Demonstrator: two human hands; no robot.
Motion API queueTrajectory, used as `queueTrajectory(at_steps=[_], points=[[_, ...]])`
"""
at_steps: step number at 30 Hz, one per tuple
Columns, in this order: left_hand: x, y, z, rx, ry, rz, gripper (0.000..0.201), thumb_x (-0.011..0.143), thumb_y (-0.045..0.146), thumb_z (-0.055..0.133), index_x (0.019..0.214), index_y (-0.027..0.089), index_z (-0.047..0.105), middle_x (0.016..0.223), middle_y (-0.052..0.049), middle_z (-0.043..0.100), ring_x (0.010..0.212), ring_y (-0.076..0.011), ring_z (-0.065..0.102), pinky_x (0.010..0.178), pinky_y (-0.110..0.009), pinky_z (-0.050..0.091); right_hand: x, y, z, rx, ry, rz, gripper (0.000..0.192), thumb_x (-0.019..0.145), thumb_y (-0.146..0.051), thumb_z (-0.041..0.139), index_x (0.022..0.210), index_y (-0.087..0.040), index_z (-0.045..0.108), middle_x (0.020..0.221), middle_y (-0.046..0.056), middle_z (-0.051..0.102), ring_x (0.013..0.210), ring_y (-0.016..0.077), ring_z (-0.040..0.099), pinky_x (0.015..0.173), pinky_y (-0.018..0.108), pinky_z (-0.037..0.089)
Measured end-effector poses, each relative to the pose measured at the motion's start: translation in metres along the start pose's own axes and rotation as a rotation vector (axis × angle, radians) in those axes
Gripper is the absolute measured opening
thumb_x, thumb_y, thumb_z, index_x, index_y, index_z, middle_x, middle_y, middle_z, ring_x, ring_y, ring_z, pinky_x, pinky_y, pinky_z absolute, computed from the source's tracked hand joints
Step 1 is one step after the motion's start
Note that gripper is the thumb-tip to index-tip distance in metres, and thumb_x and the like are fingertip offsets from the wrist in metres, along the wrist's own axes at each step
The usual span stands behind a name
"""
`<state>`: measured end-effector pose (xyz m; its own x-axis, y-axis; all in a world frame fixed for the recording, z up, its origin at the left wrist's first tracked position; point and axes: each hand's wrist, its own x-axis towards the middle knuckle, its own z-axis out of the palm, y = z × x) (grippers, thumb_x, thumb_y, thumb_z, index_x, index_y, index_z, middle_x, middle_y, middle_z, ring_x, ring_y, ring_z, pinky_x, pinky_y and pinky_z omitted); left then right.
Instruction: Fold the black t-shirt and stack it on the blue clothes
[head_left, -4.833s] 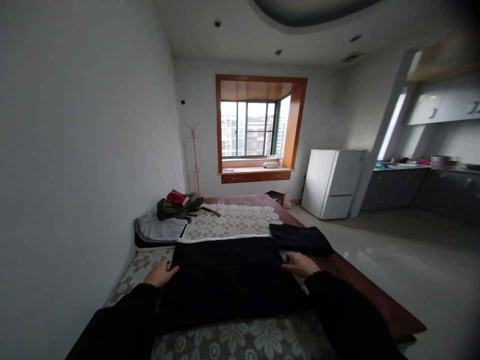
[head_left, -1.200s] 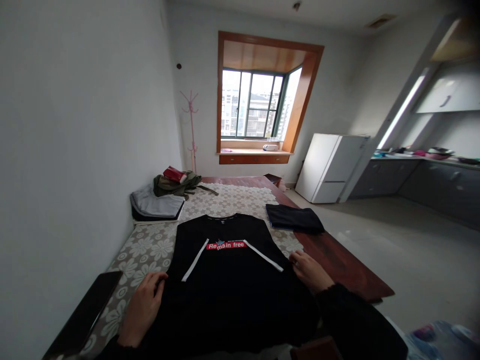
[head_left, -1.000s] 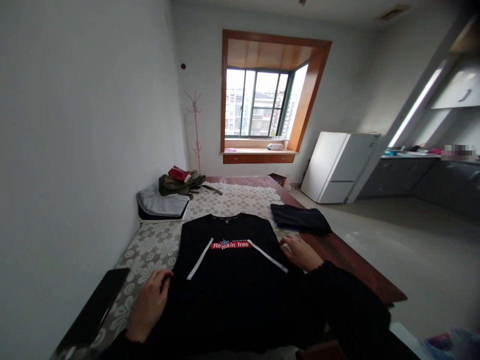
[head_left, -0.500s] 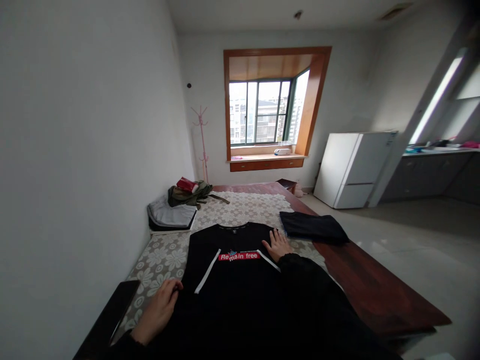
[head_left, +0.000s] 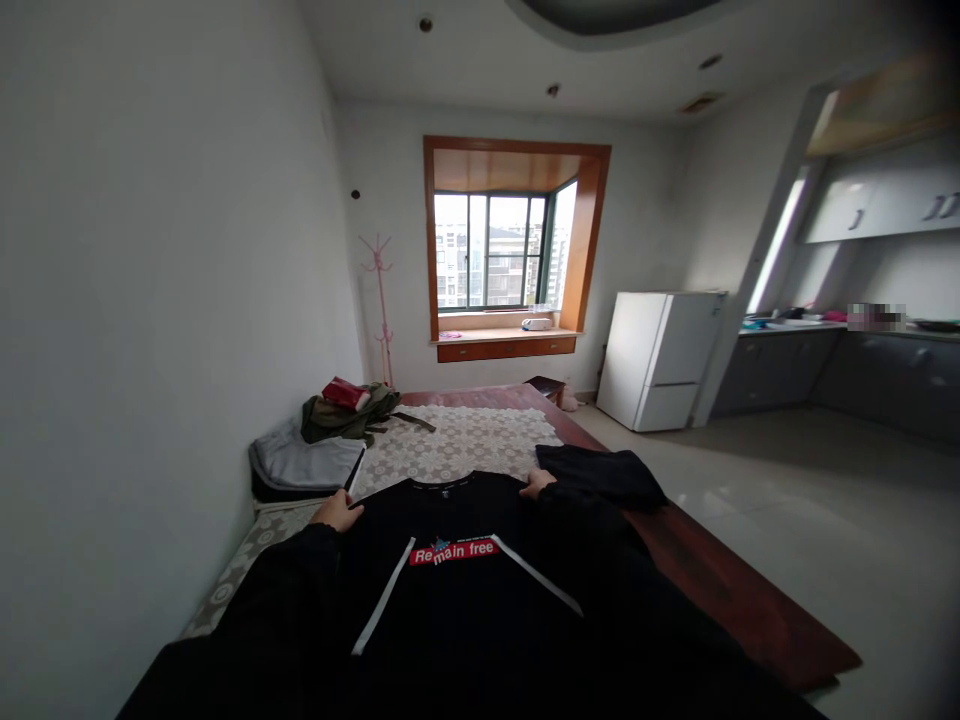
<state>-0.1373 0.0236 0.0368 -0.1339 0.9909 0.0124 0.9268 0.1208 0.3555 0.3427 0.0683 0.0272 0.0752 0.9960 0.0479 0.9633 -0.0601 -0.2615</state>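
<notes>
Both hands' grip unclear (fingers mostly hidden), left hand [head_left: 337, 512] and right hand [head_left: 537, 484] resting at shoulder corners of black shirt [head_left: 457, 590], spread flat on flowered tabletop [head_left: 457, 445], folded dark cloth [head_left: 600, 475] just beside.

Beyond the black T-shirt [head_left: 457, 570] we find open lace-covered worktop [head_left: 465, 445] up to the far edge. Along the left edge, the grey folded stack [head_left: 304, 467] and the green bag [head_left: 349, 412] block passage. At the right edge, the dark folded garment [head_left: 600, 475] obstructs.
</notes>
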Motion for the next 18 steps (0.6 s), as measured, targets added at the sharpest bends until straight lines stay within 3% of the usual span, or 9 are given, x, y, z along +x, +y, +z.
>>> queueTrajectory(at_steps=[4,9,12,15,18], points=[[0.014,-0.002,0.005,-0.013,-0.012,0.048,0.02,0.091,0.034,0.066,0.098,0.015,0.066,0.103,-0.005,0.069,0.097,-0.0198,0.065,0.089,-0.041,0.053,0.019,-0.004,-0.003,0.019,-0.094,0.001,0.023,0.097,-0.037,0.061,0.107,-0.017,0.066,0.11,0.006,0.067,0.093,0.0177,0.065,0.083,0.037,0.056],[0.019,-0.003,0.007,-0.071,-0.011,0.095,0.02,0.09,0.033,0.066,0.098,0.015,0.066,0.098,-0.004,0.071,0.092,-0.019,0.067,0.087,-0.039,0.053,0.026,-0.006,0.001,0.086,-0.116,-0.096,0.021,0.091,-0.036,0.068,0.092,-0.015,0.07,0.094,0.004,0.071,0.086,0.0178,0.067,0.08,0.033,0.055],[0.019,-0.004,0.0,-0.104,0.038,0.131,0.016,0.088,0.031,0.063,0.095,0.018,0.068,0.095,-0.004,0.074,0.095,-0.0196,0.069,0.087,-0.032,0.051,0.022,-0.004,-0.003,0.139,-0.041,-0.189,0.015,0.087,-0.032,0.068,0.086,-0.018,0.074,0.089,0.005,0.074,0.089,0.0202,0.069,0.082,0.028,0.052],[0.021,-0.005,-0.016,-0.125,0.099,0.156,0.021,0.087,0.032,0.056,0.098,0.02,0.069,0.094,-0.003,0.075,0.094,-0.0196,0.07,0.082,-0.026,0.051,0.019,0.0,-0.016,0.188,0.064,-0.272,0.023,0.09,-0.033,0.059,0.099,-0.02,0.076,0.096,0.005,0.076,0.096,0.0216,0.068,0.086,0.028,0.049],[0.027,-0.004,-0.031,-0.118,0.138,0.16,0.028,0.089,0.034,0.051,0.107,0.019,0.067,0.098,-0.004,0.075,0.093,-0.0198,0.069,0.081,-0.027,0.051,0.023,0.005,-0.028,0.21,0.137,-0.307,0.028,0.093,-0.036,0.054,0.106,-0.021,0.074,0.102,0.006,0.076,0.098,0.0218,0.068,0.089,0.028,0.048]])
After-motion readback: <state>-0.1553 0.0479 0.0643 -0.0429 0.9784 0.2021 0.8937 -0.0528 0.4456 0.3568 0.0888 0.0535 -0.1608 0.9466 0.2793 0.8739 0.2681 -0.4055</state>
